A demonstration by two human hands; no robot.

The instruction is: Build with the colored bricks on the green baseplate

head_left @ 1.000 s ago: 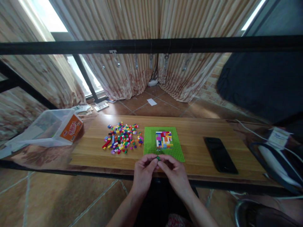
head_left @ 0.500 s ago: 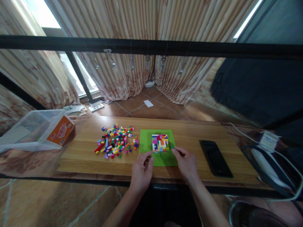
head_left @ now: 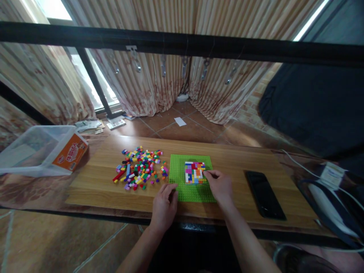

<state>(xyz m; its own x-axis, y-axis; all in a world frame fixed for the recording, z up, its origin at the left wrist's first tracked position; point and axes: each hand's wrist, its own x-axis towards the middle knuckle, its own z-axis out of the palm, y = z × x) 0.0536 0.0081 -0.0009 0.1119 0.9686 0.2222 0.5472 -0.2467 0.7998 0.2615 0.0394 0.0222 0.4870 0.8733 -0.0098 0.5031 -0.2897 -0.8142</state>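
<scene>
A green studded baseplate point(head_left: 176, 170) lies on the wooden board, bearing a square block of many-coloured toy bricks point(head_left: 195, 173). At that block's right edge my right hand point(head_left: 221, 186) is closed in a pinch, its fingertips touching the bricks. A small green brick showed in this pinch a moment ago; the fingers now mostly cover it. Over the baseplate's front left corner rests my left hand point(head_left: 165, 204), fingers loosely bent and thumb apart, with nothing visible in it. Left of the plate spreads a pile of loose toy bricks point(head_left: 142, 168).
A black phone point(head_left: 264, 195) lies on the board's right side. At the far left stands a clear plastic box point(head_left: 42, 151) with an orange label. Cables and a white-and-dark appliance point(head_left: 330, 203) sit at the right. A black bar point(head_left: 170, 41) crosses beyond the board.
My right hand has moved in from beside the brick block to its right edge. The left hand has drawn back leftward from the block. The camera view has shifted slightly.
</scene>
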